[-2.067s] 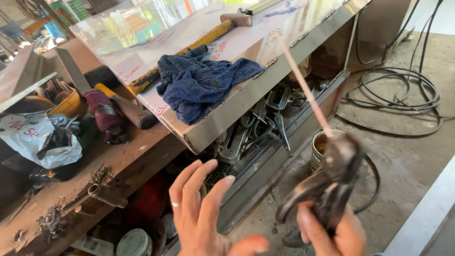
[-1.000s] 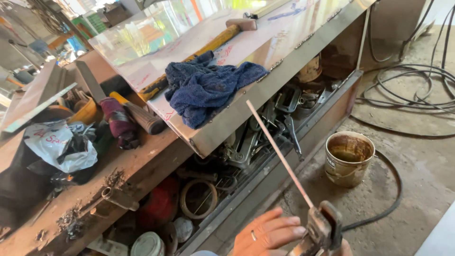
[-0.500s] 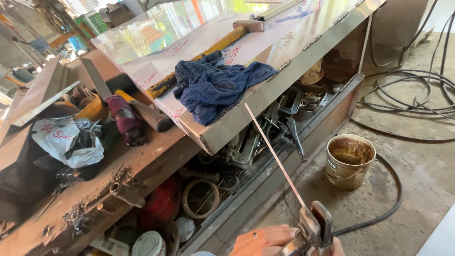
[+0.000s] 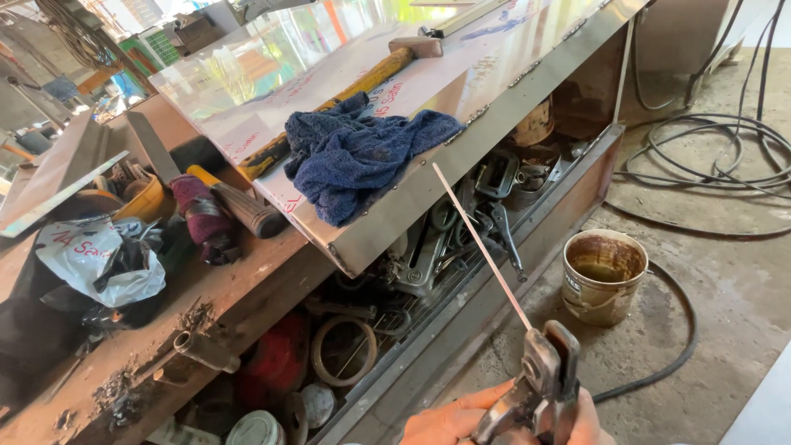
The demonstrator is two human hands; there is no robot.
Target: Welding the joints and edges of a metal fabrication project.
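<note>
Thin straight rod (image 4: 482, 247) sits clamped in the metal clamp (image 4: 544, 387) at 6 o'clock, bottom edge of view. It runs up toward 11 o'clock, and its free tip is just below the front lip of the metal sheet (image 4: 494, 74), near the blue rag (image 4: 362, 156), not touching either as far as I can tell.

My left hand (image 4: 449, 422) is at 7 o'clock of the clamp, fingers curled in and closed against its handle. My right hand (image 4: 589, 416) shows only as a sliver at 4 o'clock of the clamp. The rest is cut off, so I cannot tell its grip.

To handle this well I'd judge:
- Keep the rod seated firm in the clamp; its length makes the tip wander.
- Keep both hands low on the handle and off the bare rod.
- Keep the tip clear of the rag, which hangs over the sheet's edge.

Further out:
- A hammer (image 4: 371, 78) with a yellow handle lies on the sheet at 12 o'clock.
- A shelf (image 4: 535, 222) under the sheet is crammed with tools.
- A rusty bucket (image 4: 604, 276) stands on the floor at 3 o'clock of the rod.
- Black cable (image 4: 709, 156) is coiled at 2 o'clock.
- A crumpled plastic bag (image 4: 91, 264) lies on the wooden bench (image 4: 247, 280) at 9 o'clock
</note>
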